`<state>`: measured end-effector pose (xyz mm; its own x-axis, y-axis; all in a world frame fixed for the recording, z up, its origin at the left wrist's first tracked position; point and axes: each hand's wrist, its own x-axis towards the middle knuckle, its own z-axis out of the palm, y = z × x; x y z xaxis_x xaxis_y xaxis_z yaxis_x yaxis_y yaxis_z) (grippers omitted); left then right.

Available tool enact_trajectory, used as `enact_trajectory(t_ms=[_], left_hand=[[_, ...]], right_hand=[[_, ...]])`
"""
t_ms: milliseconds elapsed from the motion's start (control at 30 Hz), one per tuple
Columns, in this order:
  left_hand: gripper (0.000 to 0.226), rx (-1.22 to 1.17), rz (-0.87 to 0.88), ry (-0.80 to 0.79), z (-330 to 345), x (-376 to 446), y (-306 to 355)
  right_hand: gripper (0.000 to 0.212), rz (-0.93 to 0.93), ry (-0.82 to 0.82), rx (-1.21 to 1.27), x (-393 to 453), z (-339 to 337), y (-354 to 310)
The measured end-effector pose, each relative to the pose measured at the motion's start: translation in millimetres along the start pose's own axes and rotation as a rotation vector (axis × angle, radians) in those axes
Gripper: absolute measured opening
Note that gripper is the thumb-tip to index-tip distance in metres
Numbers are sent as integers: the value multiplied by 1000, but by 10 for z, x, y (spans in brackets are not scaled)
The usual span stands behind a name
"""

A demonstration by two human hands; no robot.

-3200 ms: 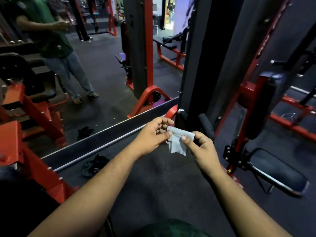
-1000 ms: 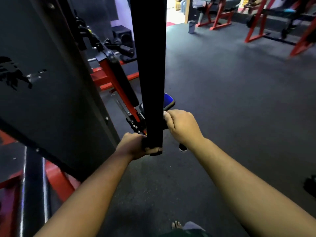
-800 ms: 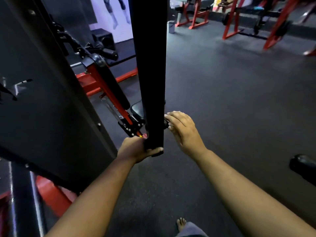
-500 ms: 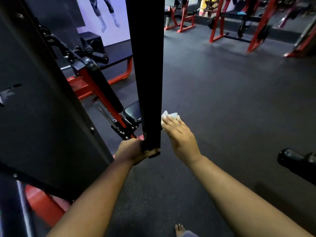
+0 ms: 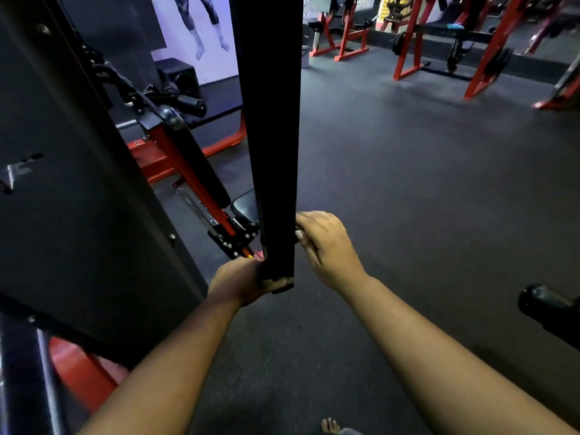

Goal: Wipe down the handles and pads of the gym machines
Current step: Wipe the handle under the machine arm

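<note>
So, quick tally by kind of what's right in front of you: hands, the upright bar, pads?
Hands: 2, left hand and right hand
Black upright bar: 1
Pads: 2, seat pad and back pad
Total: 5

I see dark rubber floor (image 5: 408,189) filling the right half. A wall poster (image 5: 201,29) showing bare legs sits at upper left, a black speaker box (image 5: 179,75) just below it. A bare foot (image 5: 329,426) shows at the bottom edge.
</note>
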<state>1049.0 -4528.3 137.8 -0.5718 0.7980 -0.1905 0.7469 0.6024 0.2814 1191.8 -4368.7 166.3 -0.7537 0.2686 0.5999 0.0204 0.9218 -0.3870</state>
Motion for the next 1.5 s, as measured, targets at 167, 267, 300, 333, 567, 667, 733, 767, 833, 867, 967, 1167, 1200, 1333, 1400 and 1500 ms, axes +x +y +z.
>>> enact_trajectory(t_ms=[167,267,300,333,567,667,733,767,833,867,967,1167,1200,1333,1400,1500], left_hand=[[56,-20,-17,2,-19,33,-11],[58,-19,-12,6,-21,21,-1],[58,-16,-12,13,-20,21,0],[59,-19,-19,14,-20,17,6],[71,-32,-32,4,-20,30,23],[74,-9,-37,7,-13,29,19],[71,-4,-35,-1,-33,22,24],[68,-5,-32,1,-47,20,29],[66,-11,-31,12,-54,27,25],[67,-10,-33,16,-52,33,20],[68,-4,-31,13,-32,55,18],[80,-34,-48,5,-19,59,13],[79,-41,-45,1,-17,53,18],[72,-30,-36,-5,-17,44,31],[68,-20,-31,-7,-31,47,34],[53,-20,-31,-22,-33,62,-1]], right_hand=[[28,196,-116,90,235,-130,68],[44,425,-211,225,386,-194,128],[46,495,-227,281,397,-209,185],[47,553,-229,362,380,-216,251],[50,686,-13,735,71,-3,424],[48,661,80,721,86,33,373],[41,552,73,631,144,-7,301],[36,480,56,556,177,-25,247],[28,357,52,433,197,-25,192],[29,316,67,427,173,-11,195],[34,325,104,548,82,-2,241],[38,716,135,855,-15,50,412],[37,775,121,872,-112,75,470],[36,835,147,817,-328,126,493],[29,751,280,725,-201,77,322],[27,309,257,367,1,76,44]])
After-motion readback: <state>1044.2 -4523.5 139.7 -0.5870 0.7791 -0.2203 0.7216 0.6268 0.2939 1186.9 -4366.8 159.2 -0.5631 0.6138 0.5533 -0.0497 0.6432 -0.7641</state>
